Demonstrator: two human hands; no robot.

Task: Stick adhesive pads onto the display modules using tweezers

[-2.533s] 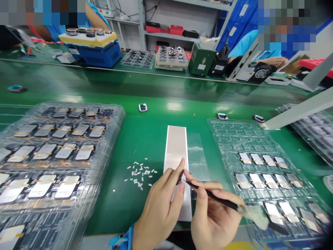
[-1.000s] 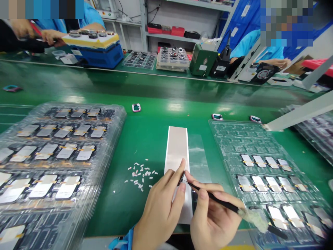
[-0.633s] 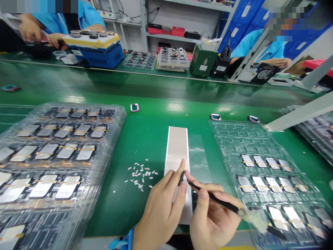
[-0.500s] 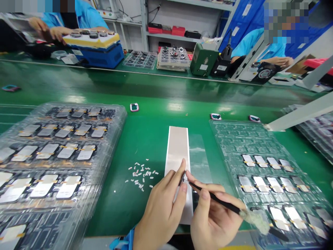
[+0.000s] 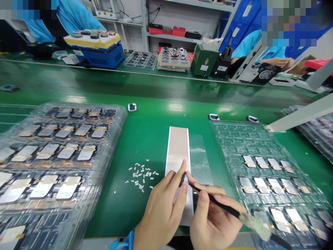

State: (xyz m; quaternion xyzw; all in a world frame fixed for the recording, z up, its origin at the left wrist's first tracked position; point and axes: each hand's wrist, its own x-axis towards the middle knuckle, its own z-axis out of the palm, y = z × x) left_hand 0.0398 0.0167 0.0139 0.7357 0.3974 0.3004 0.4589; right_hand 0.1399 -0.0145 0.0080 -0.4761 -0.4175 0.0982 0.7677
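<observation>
My left hand (image 5: pixel 166 205) pinches a small flat dark-edged part (image 5: pixel 182 179) between fingers and thumb, and most of that part is hidden. In my right hand (image 5: pixel 215 215) are slim black tweezers (image 5: pixel 223 204), with pale wrapping near their back end. Their tip reaches the part in my left fingers; whether it touches cannot be made out. Under both hands lies a long beige strip with white edges (image 5: pixel 178 146), and a clear sheet (image 5: pixel 200 152) is beside it. Small white scraps (image 5: pixel 142 175) are scattered left of my left hand.
Stacked clear trays (image 5: pixel 104 166) with watch-screen-like parts stand at left; another clear tray (image 5: pixel 229 139) is at right. Small pink-rimmed frames (image 5: pixel 132 107) sit along the green belt (image 5: pixel 156 92). Beyond it are a blue box (image 5: pixel 104 55) and two people in blue sleeves.
The pink-rimmed frames have shifted slightly left. My tweezers have tilted a little, with their back end lower. The hands of the person at far left have left view. My left hand stays almost still.
</observation>
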